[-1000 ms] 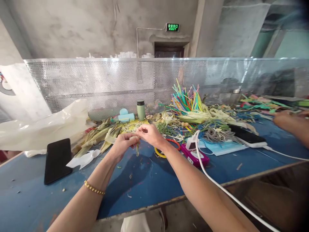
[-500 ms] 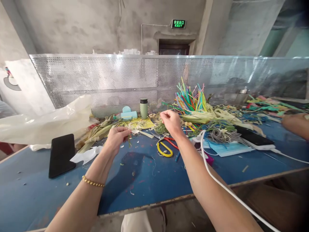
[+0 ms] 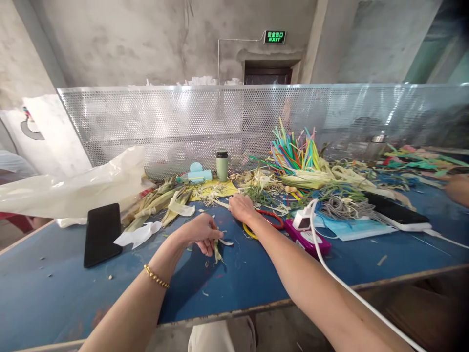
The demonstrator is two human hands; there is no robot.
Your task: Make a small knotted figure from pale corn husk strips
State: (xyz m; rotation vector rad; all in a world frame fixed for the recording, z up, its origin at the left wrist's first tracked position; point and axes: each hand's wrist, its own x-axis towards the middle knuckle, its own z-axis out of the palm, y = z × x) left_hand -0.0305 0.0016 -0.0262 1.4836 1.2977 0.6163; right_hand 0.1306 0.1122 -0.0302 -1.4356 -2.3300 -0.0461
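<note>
My left hand (image 3: 202,233) is over the blue tabletop, its fingers pinched on a small piece of pale green corn husk (image 3: 219,254) whose loose ends hang down. A whitish strip sticks out to the right of those fingers. My right hand (image 3: 242,208) is at the front edge of the scrap pile, its fingers curled in. Whatever it may hold is hidden. Under that wrist lie scissors with one red handle (image 3: 277,218) and one yellow handle (image 3: 249,231); the hand and forearm cover the rest of them.
Corn husks (image 3: 156,201), a white scrap (image 3: 138,234) and a black phone (image 3: 103,235) lie at left. Behind stand a green flask (image 3: 222,166) and colourful pipe cleaners (image 3: 293,151). A purple box (image 3: 308,238) with a charger and cable (image 3: 330,278) is at right, near a co-worker's hand (image 3: 457,190).
My left hand has come nearer and to the right with its husk piece. My right hand has dropped lower and left, now partly covering the scissors. A curled husk piece now shows on the left pile.
</note>
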